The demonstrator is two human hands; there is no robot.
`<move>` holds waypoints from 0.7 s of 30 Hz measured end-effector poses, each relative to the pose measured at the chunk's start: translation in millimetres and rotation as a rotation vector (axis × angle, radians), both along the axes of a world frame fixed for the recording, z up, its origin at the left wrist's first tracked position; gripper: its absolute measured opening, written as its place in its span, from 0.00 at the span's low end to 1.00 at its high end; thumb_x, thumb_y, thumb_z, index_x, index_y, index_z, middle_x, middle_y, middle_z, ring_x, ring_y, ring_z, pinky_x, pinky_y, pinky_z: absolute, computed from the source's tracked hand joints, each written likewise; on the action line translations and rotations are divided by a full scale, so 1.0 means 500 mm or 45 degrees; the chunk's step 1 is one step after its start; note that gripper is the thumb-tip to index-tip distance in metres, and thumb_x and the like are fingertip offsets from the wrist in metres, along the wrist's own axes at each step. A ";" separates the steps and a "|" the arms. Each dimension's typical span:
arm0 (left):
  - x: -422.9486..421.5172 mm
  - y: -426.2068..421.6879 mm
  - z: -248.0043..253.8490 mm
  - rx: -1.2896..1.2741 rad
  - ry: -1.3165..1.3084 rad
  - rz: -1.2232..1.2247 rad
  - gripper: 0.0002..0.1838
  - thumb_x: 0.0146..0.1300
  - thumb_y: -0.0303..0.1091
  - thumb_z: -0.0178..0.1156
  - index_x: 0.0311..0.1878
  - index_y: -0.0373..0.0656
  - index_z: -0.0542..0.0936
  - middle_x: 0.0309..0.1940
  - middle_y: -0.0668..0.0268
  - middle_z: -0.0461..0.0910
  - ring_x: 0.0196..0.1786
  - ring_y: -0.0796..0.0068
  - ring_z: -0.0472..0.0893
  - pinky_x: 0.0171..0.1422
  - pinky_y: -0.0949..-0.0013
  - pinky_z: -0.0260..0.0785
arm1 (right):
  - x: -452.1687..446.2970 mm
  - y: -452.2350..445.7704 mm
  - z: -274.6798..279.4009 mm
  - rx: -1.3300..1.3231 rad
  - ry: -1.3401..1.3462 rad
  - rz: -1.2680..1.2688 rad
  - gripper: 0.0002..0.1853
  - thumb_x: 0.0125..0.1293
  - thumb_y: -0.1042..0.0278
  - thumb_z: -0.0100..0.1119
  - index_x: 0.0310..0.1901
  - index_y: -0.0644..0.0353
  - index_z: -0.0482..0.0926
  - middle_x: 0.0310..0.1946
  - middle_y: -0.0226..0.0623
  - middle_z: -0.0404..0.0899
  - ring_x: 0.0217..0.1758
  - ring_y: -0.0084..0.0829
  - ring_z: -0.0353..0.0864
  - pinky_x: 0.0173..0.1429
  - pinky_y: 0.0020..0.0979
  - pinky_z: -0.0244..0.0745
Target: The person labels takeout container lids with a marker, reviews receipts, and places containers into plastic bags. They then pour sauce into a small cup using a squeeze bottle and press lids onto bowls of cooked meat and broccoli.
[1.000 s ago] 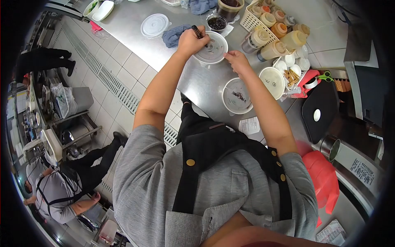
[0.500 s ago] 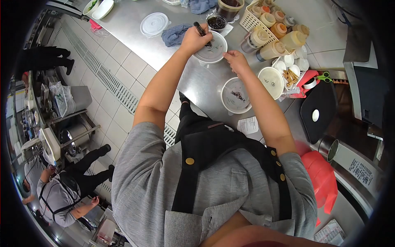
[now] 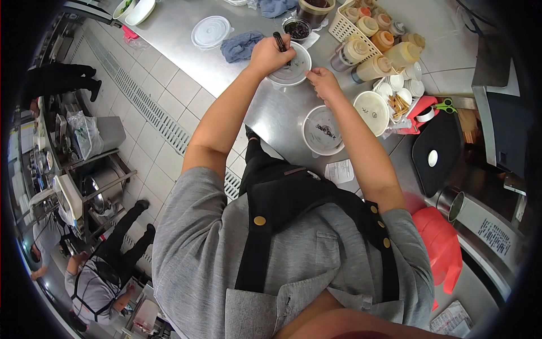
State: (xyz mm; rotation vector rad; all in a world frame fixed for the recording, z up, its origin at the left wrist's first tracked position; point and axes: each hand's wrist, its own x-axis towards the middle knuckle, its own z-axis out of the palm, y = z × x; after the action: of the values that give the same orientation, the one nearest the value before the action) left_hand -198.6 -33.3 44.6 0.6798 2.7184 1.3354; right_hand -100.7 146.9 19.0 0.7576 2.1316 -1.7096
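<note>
My left hand [image 3: 270, 56] grips a black marker [image 3: 279, 41], its tip down at the lid of a round white tub [image 3: 291, 76]. The fingers of my right hand [image 3: 323, 83] are pinched at the right edge of this tub. Below it, beside my right forearm, is another lidded tub [image 3: 323, 131] with black handwriting on top. A third round tub [image 3: 371, 114], also marked in black, lies to the right of that forearm. A blue-grey cloth [image 3: 241, 47] is just left of my left hand, and a small cup of dark contents [image 3: 297, 29] sits behind the tub.
A loose clear lid [image 3: 211, 32] lies on the steel counter [image 3: 265, 116]. A cream basket [image 3: 340, 28] of sauce bottles stands at the back right. Green-handled scissors [image 3: 446, 105] and a black board [image 3: 435, 152] are farther right. A co-worker [image 3: 101, 282] is at the lower left.
My left hand and the marker have shifted slightly right over the lid, and the marker stands a little more upright. My right hand stays put. The co-worker at lower left has moved.
</note>
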 end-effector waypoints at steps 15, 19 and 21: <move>0.010 0.004 0.003 -0.008 0.001 0.010 0.15 0.55 0.44 0.66 0.26 0.44 0.74 0.18 0.64 0.76 0.22 0.66 0.75 0.31 0.62 0.66 | 0.003 0.001 0.004 -0.037 0.033 0.005 0.21 0.65 0.56 0.67 0.48 0.67 0.80 0.31 0.33 0.80 0.24 0.21 0.71 0.25 0.27 0.66; 0.010 0.007 0.005 0.044 -0.040 0.038 0.15 0.55 0.44 0.67 0.26 0.44 0.74 0.18 0.65 0.76 0.22 0.67 0.75 0.31 0.62 0.66 | 0.003 0.000 0.004 -0.027 0.031 -0.004 0.21 0.65 0.56 0.67 0.48 0.67 0.80 0.30 0.32 0.79 0.23 0.21 0.70 0.24 0.27 0.65; 0.013 0.007 0.009 0.023 -0.015 0.042 0.16 0.55 0.44 0.67 0.26 0.44 0.74 0.18 0.65 0.76 0.22 0.67 0.75 0.31 0.62 0.66 | 0.002 -0.002 0.005 -0.015 0.043 -0.010 0.20 0.65 0.56 0.67 0.48 0.67 0.80 0.30 0.32 0.79 0.23 0.21 0.70 0.24 0.27 0.65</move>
State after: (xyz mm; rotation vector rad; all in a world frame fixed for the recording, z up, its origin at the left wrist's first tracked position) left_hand -192.1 -29.7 48.9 0.6284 2.7232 1.3683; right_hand -99.6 145.9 21.3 0.7403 2.1416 -1.7498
